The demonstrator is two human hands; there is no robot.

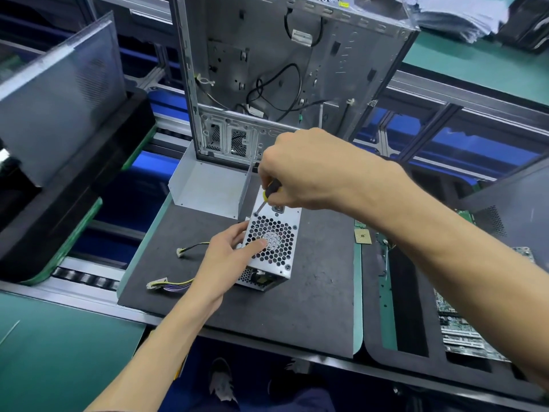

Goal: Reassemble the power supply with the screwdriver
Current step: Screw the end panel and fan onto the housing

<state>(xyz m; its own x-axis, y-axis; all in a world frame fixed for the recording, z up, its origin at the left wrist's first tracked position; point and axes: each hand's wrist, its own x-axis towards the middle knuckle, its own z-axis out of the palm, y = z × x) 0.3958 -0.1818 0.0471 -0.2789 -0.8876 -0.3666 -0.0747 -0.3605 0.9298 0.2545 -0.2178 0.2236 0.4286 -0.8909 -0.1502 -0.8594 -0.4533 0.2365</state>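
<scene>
Head view. Power supply (271, 242) sits on a dark foam mat (297, 307), fan grille up, near the mat's centre, just in front of an open computer case (285, 75) standing upright. A bent metal cover (208, 188) lies just behind and left of the supply, beside the foot of the case.

Right hand (309, 171): arm comes in from the right edge, wrist bent down, fingers curled tight round the black-and-yellow handle of the screwdriver (269, 194). Shaft slants down and left; tip meets the far-left corner screw on the grille face.

Left hand (227, 248): forearm rises from the bottom edge, palm against the supply's left side. Fingers relaxed and fairly straight; one lies flat on the grille, the rest wrap the near-left edge. It steadies the box, not a pinch.

Two cable bundles with white connectors trail left across the mat: one (190, 249) just beyond the left hand, one (166, 283) nearer, passing under the wrist.

Right of the mat: a small square chip (363, 236) and a circuit board (463, 328) in a black tray. A dark monitor (59, 99) leans at left.
</scene>
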